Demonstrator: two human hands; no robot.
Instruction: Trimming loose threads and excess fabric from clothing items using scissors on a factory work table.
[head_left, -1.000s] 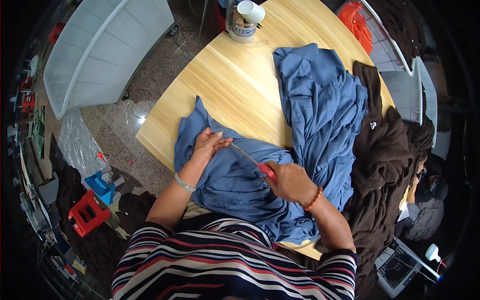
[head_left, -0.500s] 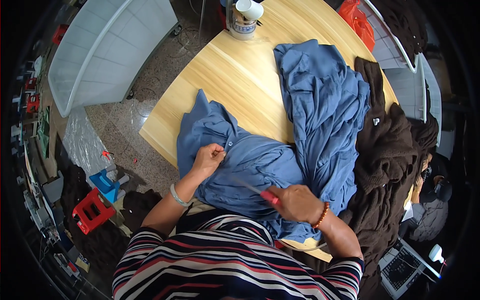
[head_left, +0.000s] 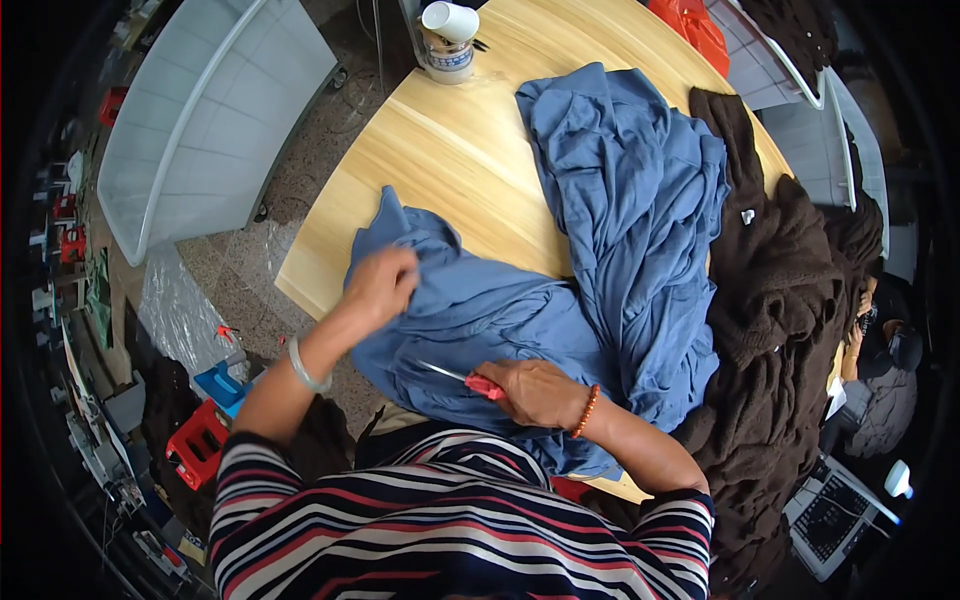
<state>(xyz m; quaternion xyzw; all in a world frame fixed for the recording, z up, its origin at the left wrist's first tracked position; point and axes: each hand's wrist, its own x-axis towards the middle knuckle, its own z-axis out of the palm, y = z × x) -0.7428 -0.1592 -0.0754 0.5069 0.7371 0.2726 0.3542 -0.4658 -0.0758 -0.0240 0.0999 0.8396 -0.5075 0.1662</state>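
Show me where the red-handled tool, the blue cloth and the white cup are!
Red-handled tool (head_left: 482, 386): head view, on its red handle.
Blue cloth (head_left: 555, 312): head view, on its wrinkled middle.
White cup (head_left: 451, 21): head view, on its outer side.

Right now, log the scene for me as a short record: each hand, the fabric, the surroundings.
Left hand: at the left part of the blue fabric; blurred, grip unclear
Right hand: holds a red-handled tool, metal shaft pointing left
Fabric state: crumpled on the wooden table
Right side: dark brown knit
Far end: white cup, tilted
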